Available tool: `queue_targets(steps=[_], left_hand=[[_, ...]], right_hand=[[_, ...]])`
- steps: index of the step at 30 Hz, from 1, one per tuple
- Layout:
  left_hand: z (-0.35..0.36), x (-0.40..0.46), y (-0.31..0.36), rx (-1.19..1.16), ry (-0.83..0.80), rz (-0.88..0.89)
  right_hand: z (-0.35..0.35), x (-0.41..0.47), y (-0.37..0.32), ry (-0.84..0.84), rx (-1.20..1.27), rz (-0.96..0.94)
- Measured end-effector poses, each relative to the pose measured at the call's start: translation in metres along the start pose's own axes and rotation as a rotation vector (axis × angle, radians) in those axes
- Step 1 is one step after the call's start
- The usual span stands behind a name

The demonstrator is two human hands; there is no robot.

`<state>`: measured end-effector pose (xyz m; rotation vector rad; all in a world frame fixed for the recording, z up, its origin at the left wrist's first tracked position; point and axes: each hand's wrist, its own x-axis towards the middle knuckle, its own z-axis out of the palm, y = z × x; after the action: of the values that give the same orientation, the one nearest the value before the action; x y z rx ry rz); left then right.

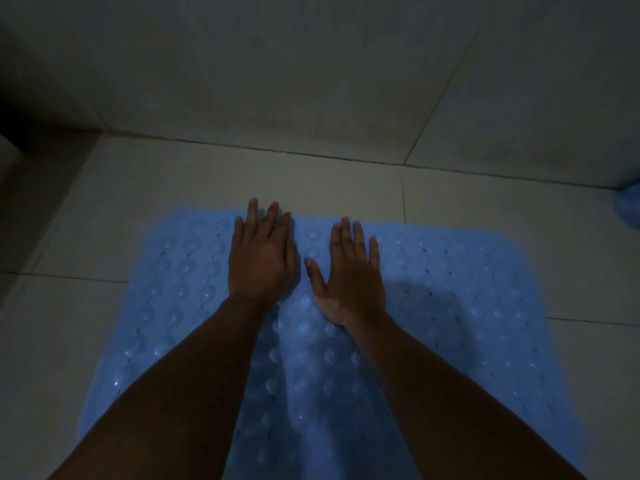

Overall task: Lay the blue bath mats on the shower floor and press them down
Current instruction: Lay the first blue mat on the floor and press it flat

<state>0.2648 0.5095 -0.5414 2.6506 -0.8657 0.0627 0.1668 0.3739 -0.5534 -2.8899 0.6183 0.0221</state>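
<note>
Head view, dim light.

Item: blue bath mat [467, 289], translucent, dotted with suction cups and small holes. Lies spread on the tiled shower floor [485, 209], far edge near the wall [311, 81].

Left hand [261, 261]: palm down near the mat's far edge, fingers [252, 211] extended and close together, tips reaching just past the edge onto tile.

Right hand [349, 275]: palm down just beside the left, fingers slightly spread, thumb out. Neither hand grips anything.

A second blue object [628, 207] at the right edge, possibly another mat; cannot tell.

Handling, judged: soft, limp, light, likely slick when wet; lift by corners or edges, seat by flat-palm pressure over the cups.
</note>
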Motion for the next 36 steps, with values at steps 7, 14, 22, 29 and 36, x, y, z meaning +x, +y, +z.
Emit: queue_targets(steps=[7,14,22,29,36], left_hand=[[-0.009,-0.002,0.002,0.080,-0.093,-0.038],[-0.042,0.013,0.055,0.025,-0.175,-0.124],[0.045,0.006,0.142,0.089,-0.259,0.092],[0.068,-0.002,0.144,0.091,-0.265,0.218],[0.063,0.004,0.145,0.092,-0.269,0.222]], right_hand=[[-0.001,-0.001,0.001,-0.072,-0.002,-0.011],[-0.090,0.033,0.016,-0.338,0.241,0.071],[-0.095,0.005,0.124,0.051,0.258,0.213],[-0.072,-0.011,0.153,0.048,0.223,0.171],[-0.072,-0.018,0.165,0.024,0.136,0.134]])
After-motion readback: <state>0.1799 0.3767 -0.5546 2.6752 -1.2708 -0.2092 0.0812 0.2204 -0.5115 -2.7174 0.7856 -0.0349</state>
